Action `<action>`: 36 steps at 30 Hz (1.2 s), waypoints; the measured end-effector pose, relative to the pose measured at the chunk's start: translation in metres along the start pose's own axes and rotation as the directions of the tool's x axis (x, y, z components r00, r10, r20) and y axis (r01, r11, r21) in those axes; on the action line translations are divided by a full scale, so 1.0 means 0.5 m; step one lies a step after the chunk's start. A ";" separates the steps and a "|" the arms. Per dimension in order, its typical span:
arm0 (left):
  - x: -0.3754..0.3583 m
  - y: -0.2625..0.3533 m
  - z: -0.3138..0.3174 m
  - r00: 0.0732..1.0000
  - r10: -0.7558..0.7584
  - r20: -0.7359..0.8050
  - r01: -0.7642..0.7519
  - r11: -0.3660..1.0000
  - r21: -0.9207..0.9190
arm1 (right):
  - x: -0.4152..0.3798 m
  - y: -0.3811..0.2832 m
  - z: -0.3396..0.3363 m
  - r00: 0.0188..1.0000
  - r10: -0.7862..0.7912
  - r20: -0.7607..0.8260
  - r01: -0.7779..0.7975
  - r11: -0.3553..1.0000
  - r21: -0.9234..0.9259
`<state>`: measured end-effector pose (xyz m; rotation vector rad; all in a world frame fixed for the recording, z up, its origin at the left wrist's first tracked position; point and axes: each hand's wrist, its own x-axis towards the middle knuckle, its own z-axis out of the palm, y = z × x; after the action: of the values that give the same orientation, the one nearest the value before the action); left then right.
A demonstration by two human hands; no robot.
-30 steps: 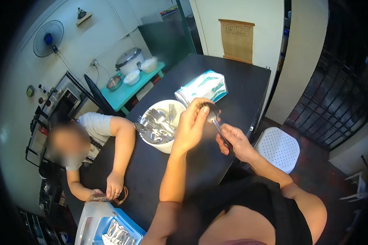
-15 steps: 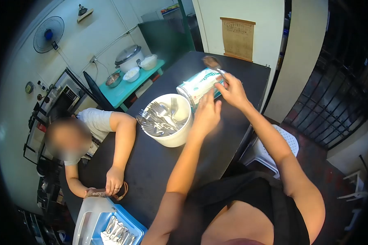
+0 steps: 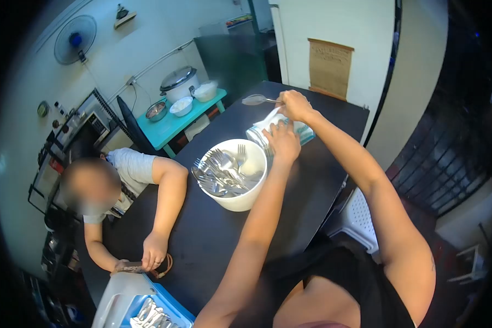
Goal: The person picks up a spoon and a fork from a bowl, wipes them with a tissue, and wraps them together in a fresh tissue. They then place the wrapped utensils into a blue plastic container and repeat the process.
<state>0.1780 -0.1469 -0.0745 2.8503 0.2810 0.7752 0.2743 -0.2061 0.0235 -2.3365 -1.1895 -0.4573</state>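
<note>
My right hand (image 3: 295,105) is closed around the handle of a spoon (image 3: 254,100), whose bowl points left over the dark table. Just below it lies a white and teal plastic pack (image 3: 306,134), apparently of tissues, with a white sheet (image 3: 270,119) raised at its top. Resting on the pack, my left hand (image 3: 283,141) has its fingers spread; whether they pinch the sheet is hard to see. A white tub (image 3: 236,203) stands close to my left forearm, holding many forks and spoons (image 3: 221,169).
Across the dark table (image 3: 202,246), a person (image 3: 167,180) holds a phone-like object (image 3: 130,267) with a strap. Before them is a blue and white container (image 3: 167,298) of wrapped cutlery (image 3: 150,317). A teal side table (image 3: 167,128) bears a rice cooker (image 3: 179,87) and bowls. A white stool (image 3: 358,221) stands to the right.
My right hand has turned over and moved left, swinging the spoon left. My left hand has slid onto the pack, and a white sheet now stands up from it. The view has shifted slightly.
</note>
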 end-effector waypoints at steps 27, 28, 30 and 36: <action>0.046 0.011 0.005 0.986 -0.067 -0.155 0.099 0.973 0.209 | 0.112 -0.064 -0.060 0.996 -0.090 0.023 0.092 0.983 -0.159; 0.055 0.008 0.007 0.985 -0.069 -0.159 0.102 0.974 0.205 | 0.115 -0.069 -0.065 0.992 -0.098 0.078 0.109 0.981 -0.162; 0.074 0.003 -0.002 0.992 -0.124 0.027 0.120 0.983 0.139 | 0.124 -0.074 -0.063 0.989 -0.107 0.105 0.124 0.977 -0.175; 0.058 0.004 -0.022 0.999 0.014 -0.037 -0.005 0.976 0.218 | 0.150 -0.040 -0.027 0.995 -0.099 0.021 0.101 0.979 -0.178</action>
<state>0.1970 -0.1412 -0.0507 3.0450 0.3800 0.8505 0.2996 -0.1536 0.0768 -2.4400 -1.3252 -0.6091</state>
